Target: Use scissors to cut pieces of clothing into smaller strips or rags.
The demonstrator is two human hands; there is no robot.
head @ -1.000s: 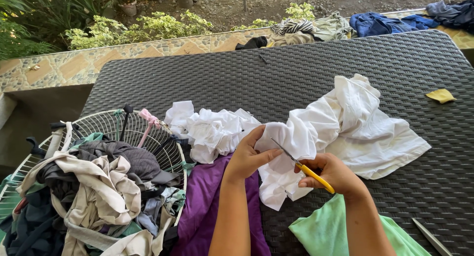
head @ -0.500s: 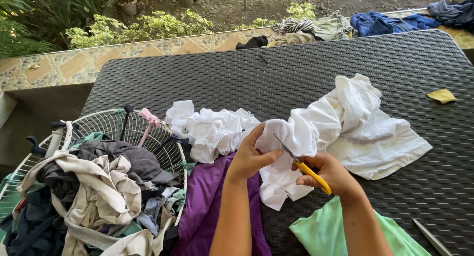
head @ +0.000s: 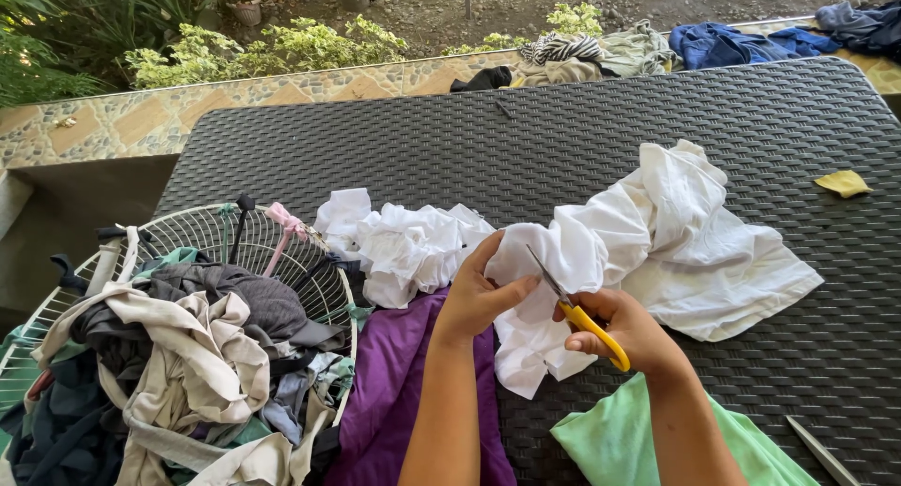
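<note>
two hands work on one white cloth point(head: 657, 233) that lies crumpled across the middle of the dark woven table point(head: 601, 120). the cloth's near edge is bunched between them: the left hand point(head: 479, 298) pinches a fold of it, thumb pointing right along the fabric and fingers curled behind, so those fingers are closed on the cloth. just right of that fold, the right hand point(head: 629, 331) grips the yellow-handled scissors point(head: 577, 312), fingers wrapped through and around the handles; the thin blades slant up and left from the hand onto the cloth, and whether they are parted cannot be told. both forearms come up from the lower edge, the left nearly upright, the right leaning in from the right. left of the white cloth sits a smaller crumpled white rag point(head: 404, 242), touching it or nearly so. below the cloth, under the left forearm, lies a purple garment point(head: 394, 383); under the right forearm, a light green one point(head: 610, 444). further left of the cloth, a round white wire basket point(head: 310, 261) holds a heap of grey, beige and dark clothes. well right of the cloth lies a small yellow scrap point(head: 843, 182), and near the lower right corner a slim grey blade-like tool point(head: 821, 450). beyond the table's far edge, more clothes are draped on a tiled ledge point(head: 141, 120).
</note>
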